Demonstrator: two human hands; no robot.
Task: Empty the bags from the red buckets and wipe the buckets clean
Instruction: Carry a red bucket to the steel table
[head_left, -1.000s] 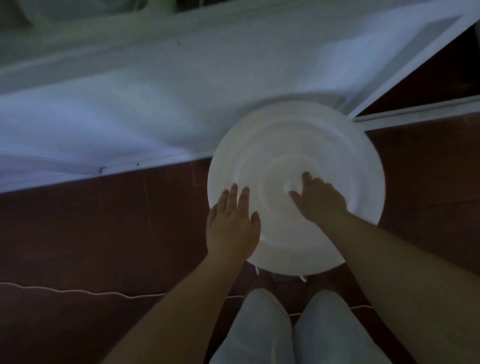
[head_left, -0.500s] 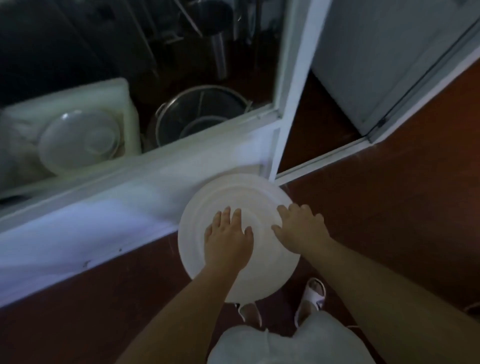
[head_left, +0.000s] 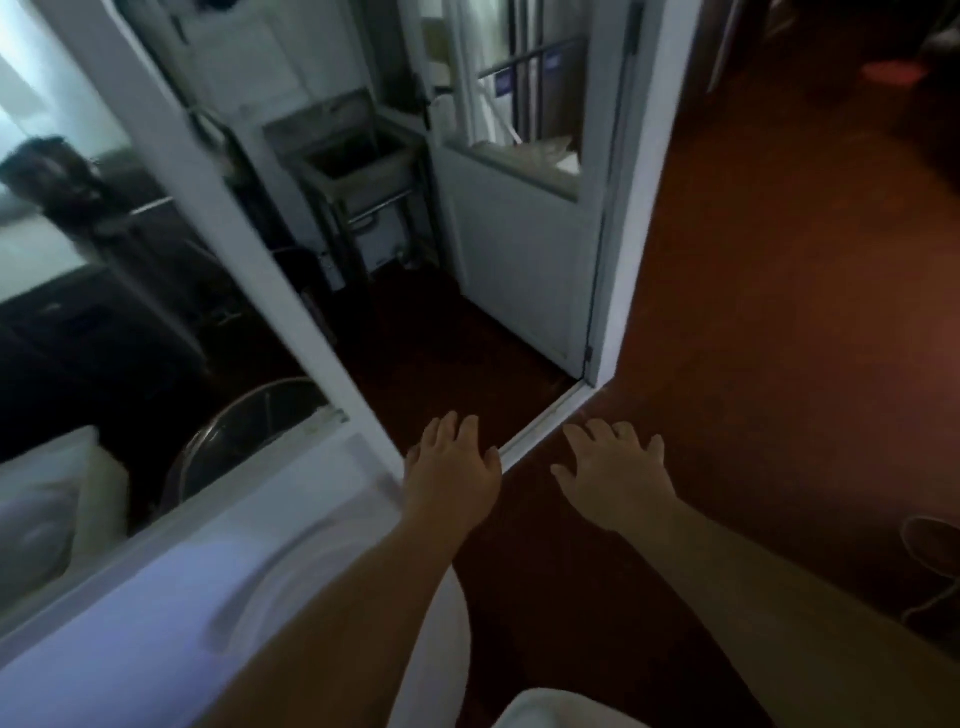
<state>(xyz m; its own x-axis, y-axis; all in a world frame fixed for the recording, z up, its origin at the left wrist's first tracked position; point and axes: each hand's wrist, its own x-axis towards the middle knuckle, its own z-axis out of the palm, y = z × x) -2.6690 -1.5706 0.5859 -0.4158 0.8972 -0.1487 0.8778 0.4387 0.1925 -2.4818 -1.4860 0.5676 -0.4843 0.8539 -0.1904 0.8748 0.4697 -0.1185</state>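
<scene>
My left hand (head_left: 452, 478) and my right hand (head_left: 613, 478) hover with straight, spread fingers over the dark red floor (head_left: 753, 364), and neither holds anything. The round white lid (head_left: 447, 665) lies low under my left forearm, blurred and mostly hidden by the arm. Neither hand touches it. No red bucket or bag shows plainly; only a blurred red shape (head_left: 893, 73) sits far off at the top right.
A white door post (head_left: 234, 234) slants across the left, with a metal pot (head_left: 244, 431) behind its glass. An open white door (head_left: 519, 249) stands ahead, beside a steel sink stand (head_left: 358, 166). A shoe (head_left: 935, 551) lies at the right edge.
Both hands have come off the white lid, which has dropped low in view. The view has swung up toward the doorway and the room behind it.
</scene>
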